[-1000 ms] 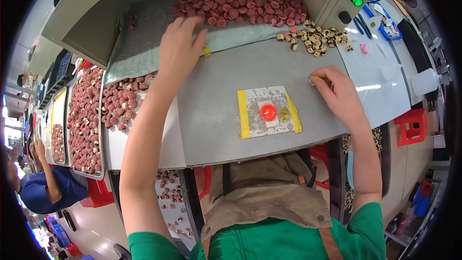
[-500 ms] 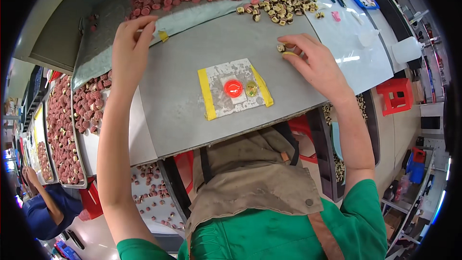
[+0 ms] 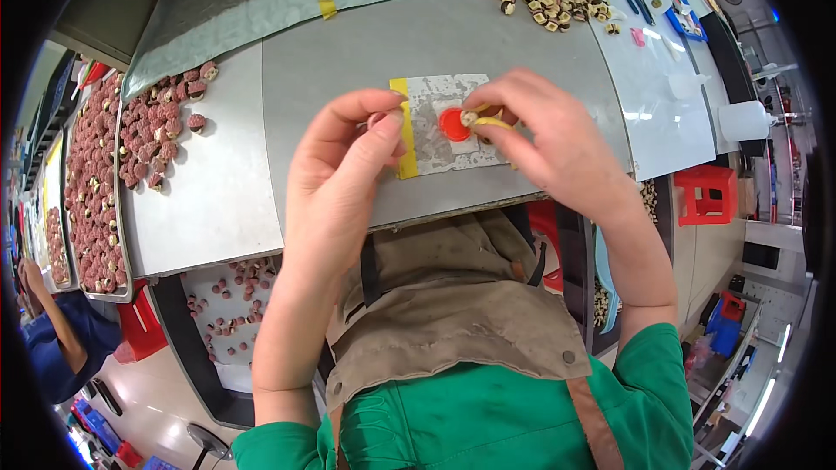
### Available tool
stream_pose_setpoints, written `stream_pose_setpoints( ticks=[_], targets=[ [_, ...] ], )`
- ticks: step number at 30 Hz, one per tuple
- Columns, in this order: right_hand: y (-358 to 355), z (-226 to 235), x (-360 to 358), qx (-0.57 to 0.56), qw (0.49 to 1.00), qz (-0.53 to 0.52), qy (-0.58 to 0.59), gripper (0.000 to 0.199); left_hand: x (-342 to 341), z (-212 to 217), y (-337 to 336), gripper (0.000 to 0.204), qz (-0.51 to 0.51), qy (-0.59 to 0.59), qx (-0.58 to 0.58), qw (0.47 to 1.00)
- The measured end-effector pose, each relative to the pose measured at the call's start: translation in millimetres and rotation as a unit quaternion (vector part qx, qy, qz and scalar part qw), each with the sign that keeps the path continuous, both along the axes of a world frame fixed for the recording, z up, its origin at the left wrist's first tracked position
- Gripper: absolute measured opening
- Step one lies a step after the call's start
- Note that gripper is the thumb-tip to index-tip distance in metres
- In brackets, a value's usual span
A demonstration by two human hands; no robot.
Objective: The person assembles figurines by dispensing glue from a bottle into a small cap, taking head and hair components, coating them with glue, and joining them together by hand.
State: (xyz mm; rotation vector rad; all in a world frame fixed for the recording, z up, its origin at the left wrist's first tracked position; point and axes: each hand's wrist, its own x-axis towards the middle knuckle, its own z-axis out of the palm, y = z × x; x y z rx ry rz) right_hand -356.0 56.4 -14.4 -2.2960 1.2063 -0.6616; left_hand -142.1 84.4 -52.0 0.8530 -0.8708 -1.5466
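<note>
One red dish (image 3: 451, 125) near fingers (image 3: 505, 91), pieces (image 3: 96, 191) in tray (image 3: 124, 244)

Smooth red disc (image 3: 452, 125), matt cloth apron (image 3: 453, 331)

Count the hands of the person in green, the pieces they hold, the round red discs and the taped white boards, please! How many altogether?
Hands: 2, left hand and right hand
Pink piece held: 1
Cream-and-dark piece held: 1
Round red disc: 1
Taped white board: 1
Total: 6
</note>
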Motion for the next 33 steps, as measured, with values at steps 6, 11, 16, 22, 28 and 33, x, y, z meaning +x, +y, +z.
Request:
stream_pose_setpoints(
  ticks=[6, 11, 16, 22, 28, 33],
  targets=[
    [-5, -16, 12, -0.039, 0.999, 0.034, 0.009, 0.018, -3, -1, 0, 0.031, -0.001, 0.105, 0.060, 0.993],
    [-15, -9, 5, -0.062, 0.992, 0.089, 0.061, 0.021, 2, -7, 0, 0.035, -0.027, 0.125, 0.043, 0.991],
    [-12, -16, 13, -0.105, 0.990, 0.040, 0.090, 0.022, 3, -5, 2, 0.038, -0.039, 0.148, 0.057, 0.987],
    [-13, -15, 11, -0.079, 0.992, 0.083, 0.057, 0.022, 0, -2, 6, 0.039, -0.050, 0.164, 0.099, 0.980],
    [-11, -13, 11, -0.103, 0.991, 0.044, 0.078, 0.022, 2, -6, 6, 0.038, -0.068, 0.208, 0.099, 0.971],
    [-14, -5, 8, -0.123, 0.980, 0.088, 0.130, 0.023, 0, -7, 6, 0.038, -0.056, 0.204, 0.095, 0.973]
  ],
)
